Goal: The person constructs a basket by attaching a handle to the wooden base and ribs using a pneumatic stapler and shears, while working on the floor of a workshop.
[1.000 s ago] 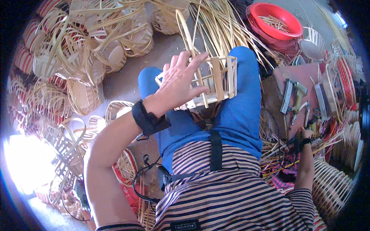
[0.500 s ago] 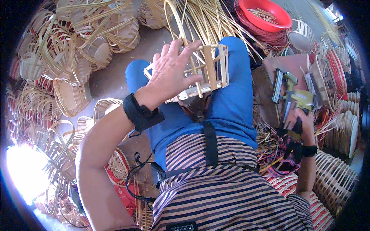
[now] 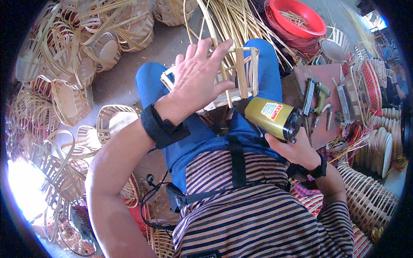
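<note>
A small wooden-strip basket (image 3: 242, 74) rests across my knees, its slats spaced apart around an open frame. My left hand (image 3: 194, 81) is closed on its upright handle strip (image 3: 208, 23), pressing it at the basket's side between thumb and fingers. In my right hand (image 3: 297, 148) is an olive-gold staple gun (image 3: 257, 111) with a dark end cap. Its nose points toward the basket's near edge, close to the strip's lower end; whether they touch cannot be made out. The right fingers are partly hidden beneath the tool.
On my right, a board (image 3: 323, 76) carries a second staple gun (image 3: 309, 96) and a wire brush (image 3: 345, 103). Beyond it is a red basin (image 3: 297, 19) of small sticks. Long canes (image 3: 234, 26) lie ahead. Piled baskets (image 3: 71, 103) crowd the left; more stand at right.
My right hand has brought the staple gun leftward from beside the board to the basket's near edge. The left hand still grips the handle strip, and the basket has shifted slightly.
</note>
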Available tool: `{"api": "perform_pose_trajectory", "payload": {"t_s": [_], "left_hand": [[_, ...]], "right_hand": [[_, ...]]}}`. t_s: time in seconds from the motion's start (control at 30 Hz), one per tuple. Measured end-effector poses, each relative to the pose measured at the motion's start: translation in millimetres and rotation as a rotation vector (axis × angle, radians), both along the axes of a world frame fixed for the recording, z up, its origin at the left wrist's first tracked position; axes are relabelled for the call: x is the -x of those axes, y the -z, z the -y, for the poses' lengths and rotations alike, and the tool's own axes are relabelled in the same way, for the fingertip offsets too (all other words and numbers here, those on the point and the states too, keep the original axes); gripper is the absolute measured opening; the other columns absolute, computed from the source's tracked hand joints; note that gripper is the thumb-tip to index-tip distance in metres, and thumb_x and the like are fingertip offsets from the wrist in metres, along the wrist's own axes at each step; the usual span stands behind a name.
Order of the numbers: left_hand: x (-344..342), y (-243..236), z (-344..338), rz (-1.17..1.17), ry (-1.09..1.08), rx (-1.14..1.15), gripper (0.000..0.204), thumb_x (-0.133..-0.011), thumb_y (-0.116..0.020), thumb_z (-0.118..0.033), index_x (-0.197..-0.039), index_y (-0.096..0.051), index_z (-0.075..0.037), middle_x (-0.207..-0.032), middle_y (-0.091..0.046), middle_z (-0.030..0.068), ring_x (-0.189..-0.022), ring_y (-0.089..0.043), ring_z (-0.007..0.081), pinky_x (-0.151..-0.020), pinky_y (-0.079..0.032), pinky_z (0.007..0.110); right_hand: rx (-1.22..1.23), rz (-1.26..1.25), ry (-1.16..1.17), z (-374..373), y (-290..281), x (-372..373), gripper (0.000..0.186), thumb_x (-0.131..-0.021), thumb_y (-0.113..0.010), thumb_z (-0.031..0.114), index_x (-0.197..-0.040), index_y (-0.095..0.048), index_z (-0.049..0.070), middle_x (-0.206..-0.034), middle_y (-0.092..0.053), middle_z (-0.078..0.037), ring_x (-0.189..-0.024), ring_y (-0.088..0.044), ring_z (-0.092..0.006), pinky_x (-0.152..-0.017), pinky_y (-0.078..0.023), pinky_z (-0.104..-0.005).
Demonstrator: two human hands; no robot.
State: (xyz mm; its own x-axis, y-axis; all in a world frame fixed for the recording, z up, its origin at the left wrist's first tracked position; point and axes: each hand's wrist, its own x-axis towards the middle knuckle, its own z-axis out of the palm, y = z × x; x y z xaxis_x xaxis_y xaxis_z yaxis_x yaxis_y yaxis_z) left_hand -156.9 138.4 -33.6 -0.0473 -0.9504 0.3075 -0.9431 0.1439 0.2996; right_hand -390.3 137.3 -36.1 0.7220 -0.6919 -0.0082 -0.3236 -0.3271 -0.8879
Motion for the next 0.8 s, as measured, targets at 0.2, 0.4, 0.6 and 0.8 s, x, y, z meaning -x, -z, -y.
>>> {"api": "perform_pose_trajectory", "payload": {"t_s": [0.2, 0.4, 0.6, 0.8], "left_hand": [[3, -2, 1, 0.009, -0.01, -0.044, 0.073, -0.056, -0.067, -0.028, -0.12, -0.031, -0.02, -0.106, -0.039, 0.011, -0.096, -0.04, 0.0272, -0.074, -0.033, 0.038], [4, -2, 1, 0.042, -0.024, -0.045, 0.073, -0.056, -0.067, -0.028, -0.12, -0.031, -0.02, -0.105, -0.039, 0.0117, -0.095, -0.04, 0.0274, -0.074, -0.034, 0.038], [-1, 0, 1, 0.05, -0.013, -0.018, 0.078, -0.055, -0.069, -0.027, -0.122, -0.029, -0.02, -0.105, -0.039, 0.0125, -0.095, -0.041, 0.0282, -0.076, -0.035, 0.038], [-12, -6, -5, -0.129, -0.034, 0.024, 0.1, -0.05, -0.071, -0.039, -0.124, -0.013, -0.002, -0.085, -0.05, 0.0156, -0.081, -0.051, 0.0284, -0.07, -0.041, 0.035]], "right_hand": [[0.013, 0.051, -0.023, 2, 4, -4, 0.021, -0.065, -0.056, 0.006, -0.084, -0.054, -0.001, -0.076, -0.057, -0.01, -0.068, -0.055, -0.0195, -0.063, -0.043, -0.0282], [-0.083, 0.029, 0.041, -3, 0, -6, 0.02, -0.065, -0.056, 0.006, -0.084, -0.053, -0.001, -0.075, -0.056, -0.01, -0.068, -0.055, -0.0194, -0.063, -0.043, -0.0274], [0.217, -0.095, -0.136, 2, 6, -4, 0.025, -0.065, -0.057, 0.008, -0.089, -0.053, 0.001, -0.081, -0.057, -0.01, -0.074, -0.055, -0.0209, -0.069, -0.042, -0.0289], [0.106, 0.047, -0.013, 12, -21, -4, 0.024, -0.064, -0.058, 0.005, -0.088, -0.055, 0.001, -0.087, -0.057, -0.01, -0.081, -0.055, -0.0192, -0.073, -0.041, -0.0285]]}}
